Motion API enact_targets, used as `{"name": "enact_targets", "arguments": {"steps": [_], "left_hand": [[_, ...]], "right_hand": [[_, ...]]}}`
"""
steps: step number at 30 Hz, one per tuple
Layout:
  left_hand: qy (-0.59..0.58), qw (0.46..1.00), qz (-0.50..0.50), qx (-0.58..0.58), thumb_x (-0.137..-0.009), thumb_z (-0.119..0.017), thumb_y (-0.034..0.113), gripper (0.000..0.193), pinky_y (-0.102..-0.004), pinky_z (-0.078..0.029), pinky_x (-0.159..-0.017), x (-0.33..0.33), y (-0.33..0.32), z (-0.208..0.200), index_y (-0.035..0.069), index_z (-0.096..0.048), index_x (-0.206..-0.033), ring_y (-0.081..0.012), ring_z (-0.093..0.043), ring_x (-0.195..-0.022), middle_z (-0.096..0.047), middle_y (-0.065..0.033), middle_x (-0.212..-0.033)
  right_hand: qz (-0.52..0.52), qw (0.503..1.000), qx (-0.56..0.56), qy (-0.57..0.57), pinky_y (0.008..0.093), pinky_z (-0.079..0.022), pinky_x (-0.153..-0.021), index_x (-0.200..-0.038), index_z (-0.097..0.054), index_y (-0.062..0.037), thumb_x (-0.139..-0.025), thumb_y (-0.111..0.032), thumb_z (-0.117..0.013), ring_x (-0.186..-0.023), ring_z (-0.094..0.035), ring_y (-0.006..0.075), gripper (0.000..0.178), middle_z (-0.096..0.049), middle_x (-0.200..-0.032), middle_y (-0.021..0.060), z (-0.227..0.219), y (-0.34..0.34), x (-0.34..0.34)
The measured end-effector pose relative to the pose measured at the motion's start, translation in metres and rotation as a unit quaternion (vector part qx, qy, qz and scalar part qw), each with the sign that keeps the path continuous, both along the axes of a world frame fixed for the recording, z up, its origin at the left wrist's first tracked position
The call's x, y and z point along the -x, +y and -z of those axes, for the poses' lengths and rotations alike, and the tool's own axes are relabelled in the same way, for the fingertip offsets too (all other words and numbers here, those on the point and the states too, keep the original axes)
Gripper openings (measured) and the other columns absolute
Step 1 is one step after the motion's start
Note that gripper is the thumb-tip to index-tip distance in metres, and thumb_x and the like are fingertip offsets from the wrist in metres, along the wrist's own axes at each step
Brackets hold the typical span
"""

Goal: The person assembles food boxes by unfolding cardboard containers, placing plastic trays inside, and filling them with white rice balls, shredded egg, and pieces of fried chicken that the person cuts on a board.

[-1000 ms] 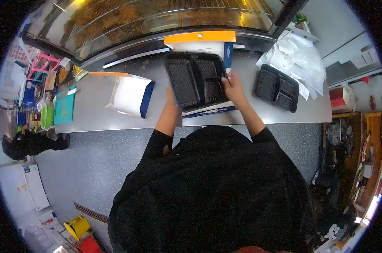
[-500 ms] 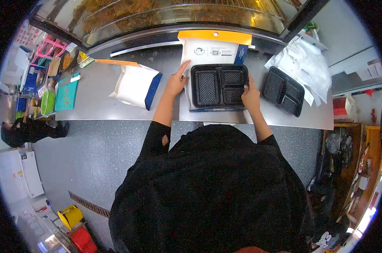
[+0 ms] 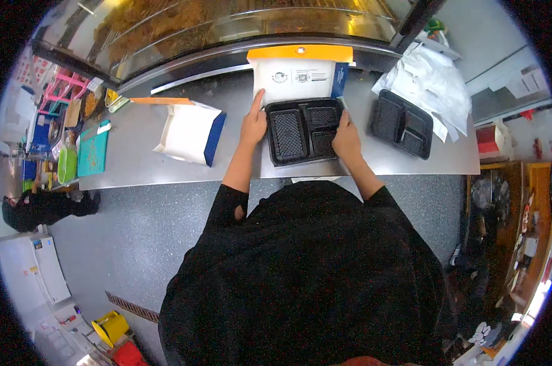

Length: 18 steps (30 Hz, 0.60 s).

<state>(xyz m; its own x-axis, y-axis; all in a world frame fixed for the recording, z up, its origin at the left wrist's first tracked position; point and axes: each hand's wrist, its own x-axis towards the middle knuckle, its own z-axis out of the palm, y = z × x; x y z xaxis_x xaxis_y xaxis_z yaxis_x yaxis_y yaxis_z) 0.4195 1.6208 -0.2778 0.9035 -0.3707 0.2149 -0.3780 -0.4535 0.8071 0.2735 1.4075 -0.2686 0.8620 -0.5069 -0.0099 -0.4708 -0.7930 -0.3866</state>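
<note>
A black three-compartment plastic tray sits at the opened white, orange and blue cardboard takeaway box, below its raised lid. My right hand grips the tray's right edge, thumb on top. Along the left side of tray and box lies my left hand, its index finger stretched up toward the lid and the other fingers partly hidden; it seems to hold the box's side. How deep the tray sits in the box is hidden.
A second open cardboard box stands to the left, and another black tray lies to the right by crumpled white plastic bags. A glass-fronted food display rises behind the steel counter. Far left, a person is bent over.
The tray has come slightly nearer to me, away from the lid, and now covers the blue box edge seen below it before. My right hand moved with it. The view shifted a little.
</note>
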Motion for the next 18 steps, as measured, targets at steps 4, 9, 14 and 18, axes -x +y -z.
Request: {"name": "enact_targets", "arguments": {"steps": [4, 9, 14, 18], "left_hand": [[0.037, 0.999, -0.005, -0.033, -0.080, -0.035, 0.018, 0.052, -0.0446, -0.042, -0.075, 0.010, -0.012, -0.016, 0.029, -0.028, -0.130, -0.0427, -0.054, -0.085, -0.057, -0.0264, -0.092], [-0.002, 0.997, -0.044, -0.065, -0.078, -0.039, 0.018, 0.058, -0.0468, -0.043, -0.064, 0.011, -0.011, -0.015, 0.027, -0.022, -0.132, -0.0428, -0.055, -0.071, -0.058, -0.0253, -0.079], [0.016, 0.995, -0.058, -0.080, -0.075, -0.044, 0.018, 0.062, -0.0472, -0.043, -0.063, 0.010, -0.012, -0.020, 0.029, -0.023, -0.131, -0.0420, -0.056, -0.068, -0.058, -0.0255, -0.077], [0.036, 0.992, -0.063, -0.108, -0.074, -0.048, 0.022, 0.063, -0.0460, -0.044, -0.065, 0.012, -0.020, -0.032, 0.031, -0.022, -0.131, -0.0416, -0.057, -0.071, -0.058, -0.0254, -0.077]], "right_hand": [[0.039, 0.990, 0.115, -0.067, 0.0411, -0.046, -0.074, -0.127, -0.022, 0.0056, -0.079, -0.005, -0.041, -0.088, -0.050, 0.0369, 0.053, -0.046, -0.100, 0.0248, 0.019, 0.004, -0.002], [0.034, 0.992, 0.102, -0.060, 0.0395, -0.045, -0.076, -0.125, -0.025, 0.0069, -0.079, -0.003, -0.041, -0.091, -0.048, 0.0366, 0.050, -0.044, -0.102, 0.0238, -0.001, 0.007, 0.001], [0.037, 0.997, 0.039, -0.057, 0.0416, -0.045, -0.072, -0.126, -0.029, -0.0018, -0.075, 0.000, -0.045, -0.087, -0.050, 0.0380, 0.054, -0.044, -0.098, 0.0241, -0.017, -0.001, 0.006], [0.042, 0.997, -0.023, -0.063, 0.0420, -0.046, -0.069, -0.126, -0.030, -0.0074, -0.067, 0.001, -0.054, -0.079, -0.054, 0.0399, 0.065, -0.044, -0.096, 0.0230, -0.014, -0.016, 0.006]]}}
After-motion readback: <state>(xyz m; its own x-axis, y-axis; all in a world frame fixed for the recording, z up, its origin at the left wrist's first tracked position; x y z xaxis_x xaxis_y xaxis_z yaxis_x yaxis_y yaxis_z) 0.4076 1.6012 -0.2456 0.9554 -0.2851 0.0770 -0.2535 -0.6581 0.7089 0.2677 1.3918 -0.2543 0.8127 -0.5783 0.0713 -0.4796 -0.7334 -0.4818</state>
